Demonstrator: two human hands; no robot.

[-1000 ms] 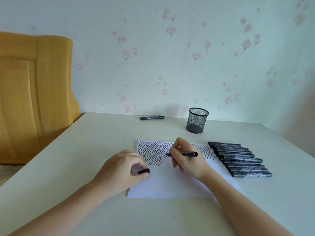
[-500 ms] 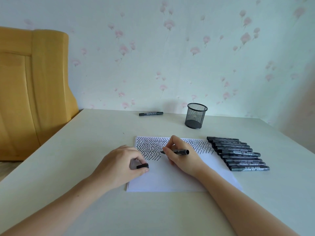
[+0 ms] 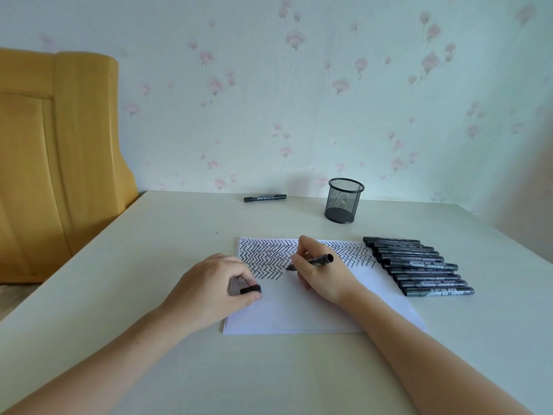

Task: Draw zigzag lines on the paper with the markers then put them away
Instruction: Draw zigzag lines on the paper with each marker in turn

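The right hand (image 3: 318,272) pinches a black marker (image 3: 311,261), tip down on the paper (image 3: 299,307) beside the zigzag rows. The left hand (image 3: 214,290) rests on the sheet's left edge, fingers curled around the cap (image 3: 250,289). Capped markers (image 3: 419,266) lie in a row right of the paper on the pale table (image 3: 149,250). Behind stand a mesh cup (image 3: 344,200), 1 lone marker (image 3: 264,198) and floral wallpaper (image 3: 299,85).

A yellow wooden chair (image 3: 59,157) stands left of the pale table (image 3: 149,250), before floral wallpaper (image 3: 329,85).
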